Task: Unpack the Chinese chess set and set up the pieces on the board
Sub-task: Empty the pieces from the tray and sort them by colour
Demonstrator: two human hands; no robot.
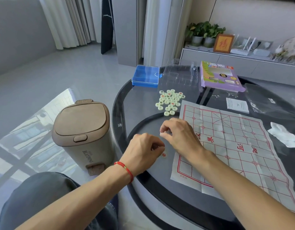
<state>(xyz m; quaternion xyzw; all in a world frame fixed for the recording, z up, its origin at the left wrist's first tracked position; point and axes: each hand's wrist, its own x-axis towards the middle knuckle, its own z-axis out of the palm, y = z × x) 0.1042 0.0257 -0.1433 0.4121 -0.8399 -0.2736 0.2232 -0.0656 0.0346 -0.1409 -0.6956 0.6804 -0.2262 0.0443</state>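
A white paper chess board (229, 138) with red lines lies creased on the round dark glass table (140, 100). A heap of several pale green round pieces (170, 101) sits on the glass beyond the board's left corner. My right hand (178, 135) hovers at the board's left edge and pinches one pale piece (165, 133) between thumb and fingers. My left hand (143, 151), with a red cord on its wrist, has its fingers curled beside a piece with a red character (164, 154) that lies on the glass just left of the board; what its fingertips hold is hidden.
A blue plastic case (145, 76), a clear plastic tray (180, 75) and a purple box (219, 76) stand at the table's far side. A leaflet (237, 105), a plastic bag (269, 103) and a crumpled tissue (283, 135) lie right of the board. A brown bin (82, 131) stands left of the table.
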